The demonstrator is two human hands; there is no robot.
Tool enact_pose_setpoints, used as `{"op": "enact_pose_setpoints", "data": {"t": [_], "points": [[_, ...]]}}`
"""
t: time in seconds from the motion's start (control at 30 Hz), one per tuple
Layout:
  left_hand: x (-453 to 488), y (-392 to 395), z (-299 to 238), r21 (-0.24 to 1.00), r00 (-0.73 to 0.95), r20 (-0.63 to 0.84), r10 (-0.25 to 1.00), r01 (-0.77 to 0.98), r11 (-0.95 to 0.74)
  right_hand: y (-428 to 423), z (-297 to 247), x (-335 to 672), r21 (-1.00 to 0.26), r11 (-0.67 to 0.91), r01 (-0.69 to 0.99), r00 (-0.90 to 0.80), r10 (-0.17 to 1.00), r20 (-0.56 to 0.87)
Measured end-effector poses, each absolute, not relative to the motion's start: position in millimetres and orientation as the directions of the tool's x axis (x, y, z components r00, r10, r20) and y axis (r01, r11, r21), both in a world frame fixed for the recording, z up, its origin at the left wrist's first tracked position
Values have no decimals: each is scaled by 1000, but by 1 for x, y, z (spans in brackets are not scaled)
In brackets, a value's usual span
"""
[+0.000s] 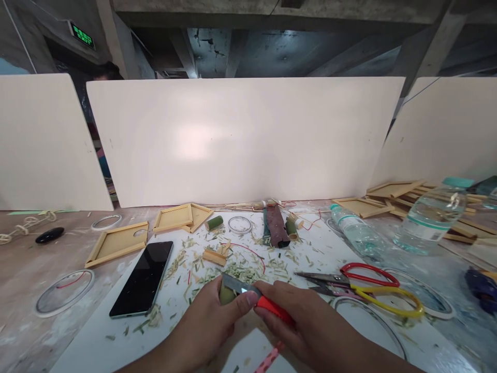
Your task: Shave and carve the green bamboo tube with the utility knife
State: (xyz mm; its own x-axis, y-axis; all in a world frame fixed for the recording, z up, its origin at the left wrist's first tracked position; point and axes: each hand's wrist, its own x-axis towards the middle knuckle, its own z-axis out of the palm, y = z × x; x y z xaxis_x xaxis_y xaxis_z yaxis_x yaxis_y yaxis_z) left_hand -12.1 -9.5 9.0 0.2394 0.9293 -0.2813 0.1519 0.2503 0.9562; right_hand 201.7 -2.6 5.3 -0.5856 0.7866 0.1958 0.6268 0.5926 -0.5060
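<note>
My left hand [212, 318] is closed around a short green bamboo piece [226, 295], its thumb pressed against the back of a knife blade. My right hand [301, 321] grips the red handle of that knife [248, 292], whose grey blade lies across the top of the bamboo piece. Both hands are low in the middle of the view, over a white board [97, 339] strewn with green bamboo shavings [240, 269]. A pink striped stick [269, 358] pokes out beneath my right hand.
A black phone [143, 278] lies left of my hands. Scissors [365, 287] with red and yellow handles lie to the right. Two water bottles [430, 220] stand and lie at the right. Small wooden frames [116, 242], wire rings, a dark sandpaper strip [276, 228] and white partition boards sit behind.
</note>
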Motion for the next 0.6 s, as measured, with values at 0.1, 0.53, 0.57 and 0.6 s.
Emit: {"op": "enact_pose_setpoints", "data": {"t": [0.1, 0.53, 0.57, 0.6], "points": [[-13, -9, 5, 960, 224, -274, 935, 116, 254, 1, 4, 204, -513, 561, 650, -523, 820, 234], [-28, -6, 6, 947, 430, -309, 848, 54, 317, 7, 15, 212, -534, 616, 579, -610, 762, 218], [-30, -6, 6, 947, 446, -311, 839, 68, 315, 6, 15, 211, -534, 623, 571, -624, 752, 210], [-31, -6, 6, 950, 460, -303, 834, 74, 304, 6, 16, 211, -535, 629, 564, -636, 744, 204]]}}
